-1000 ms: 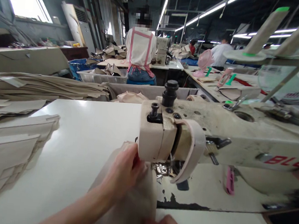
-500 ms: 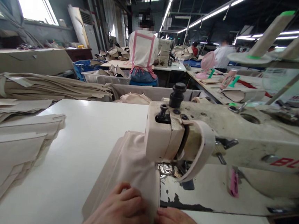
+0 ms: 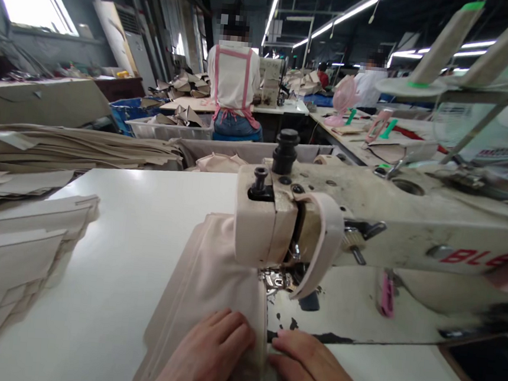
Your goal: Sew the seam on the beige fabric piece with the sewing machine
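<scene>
A beige fabric piece (image 3: 218, 270) lies under the presser foot (image 3: 275, 280) of a sewing machine (image 3: 287, 217), with a stitched line along its left side. My left hand (image 3: 211, 353) is on the near part of the fabric, fingers curled and closed on it. At the fabric's right edge, just in front of the machine's bed, my right hand (image 3: 314, 368) has its fingers closed on the edge; its thumb is hidden. The near end of the fabric is partly covered by both hands.
Stacked beige pieces (image 3: 17, 259) lie on the white table (image 3: 115, 297) at left. A pink thread snipper (image 3: 388, 294) rests on the machine bed. Thread cones (image 3: 444, 44) stand at right. Ahead, a person in a pink-strapped apron (image 3: 232, 82) sits facing away.
The camera view has shifted slightly right, so most things appear further left. My right hand's fingers have spread a little and sit higher along the fabric edge. My left hand stays on the fabric.
</scene>
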The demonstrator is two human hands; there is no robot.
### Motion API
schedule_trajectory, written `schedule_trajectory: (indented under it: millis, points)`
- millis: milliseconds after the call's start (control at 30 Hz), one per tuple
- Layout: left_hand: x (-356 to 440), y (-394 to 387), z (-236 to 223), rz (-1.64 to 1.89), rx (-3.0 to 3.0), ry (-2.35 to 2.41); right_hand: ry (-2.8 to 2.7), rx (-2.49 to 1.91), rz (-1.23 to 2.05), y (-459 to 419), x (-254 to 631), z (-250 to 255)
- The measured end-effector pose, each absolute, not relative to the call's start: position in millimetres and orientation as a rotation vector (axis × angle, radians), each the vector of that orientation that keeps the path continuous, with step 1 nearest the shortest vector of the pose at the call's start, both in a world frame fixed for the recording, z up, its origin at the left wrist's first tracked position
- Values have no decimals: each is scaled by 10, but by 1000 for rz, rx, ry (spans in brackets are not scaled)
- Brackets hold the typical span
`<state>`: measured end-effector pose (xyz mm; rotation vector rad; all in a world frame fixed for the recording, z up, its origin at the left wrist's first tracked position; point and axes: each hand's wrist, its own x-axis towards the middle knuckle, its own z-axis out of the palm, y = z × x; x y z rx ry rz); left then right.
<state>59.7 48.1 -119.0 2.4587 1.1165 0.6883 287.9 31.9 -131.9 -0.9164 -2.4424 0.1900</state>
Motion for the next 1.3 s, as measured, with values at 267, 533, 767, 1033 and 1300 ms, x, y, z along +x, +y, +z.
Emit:
schedule_trajectory:
  millis: [267, 533, 767, 1033, 1300]
  points:
    - [612, 454, -1260, 881, 2344, 1080, -2458, -886, -78, 297, 2767, -1325]
    - [558, 411, -1193, 762, 2285, 1048, -2406, -913, -74, 305, 2696, -1254]
    - [658, 380, -1431, 887, 2536, 1079, -2410, -964, -46, 202, 2836, -1353]
    - [500, 523, -911, 786, 1769, 1347, -2281, -1114, -131, 139, 2536, -1330]
    - [684, 565, -943, 649, 2411, 926, -2186, -1155, -235, 90, 2471, -1503]
